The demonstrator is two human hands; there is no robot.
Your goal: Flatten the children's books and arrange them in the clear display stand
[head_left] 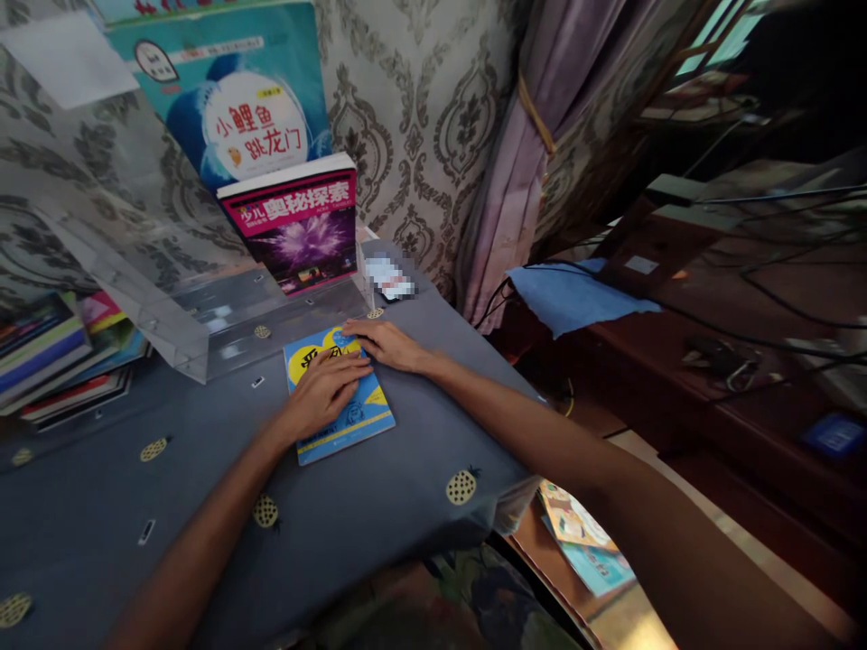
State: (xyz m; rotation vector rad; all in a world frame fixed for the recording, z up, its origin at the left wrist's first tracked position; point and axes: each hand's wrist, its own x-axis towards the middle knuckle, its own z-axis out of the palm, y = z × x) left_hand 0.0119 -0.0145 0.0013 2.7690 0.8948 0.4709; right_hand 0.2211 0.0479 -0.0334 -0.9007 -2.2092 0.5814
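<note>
Head view: the left grip point(323, 393) lies flat, fingers outstretched, on the blue book point(367, 408) beneath it; the right grip point(391, 345), likewise unclenched, touches the book's upper corner; the table point(406, 492) lies under both.

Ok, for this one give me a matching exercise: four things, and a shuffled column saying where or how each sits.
1. blue-and-yellow book
2. pink-and-black book
3. curtain
4. light-blue cloth

A. gathered by a tie
B. lying under the left hand
C. draped over brown furniture
D. propped in a clear stand

Pairs: 1-B, 2-D, 3-A, 4-C
</note>
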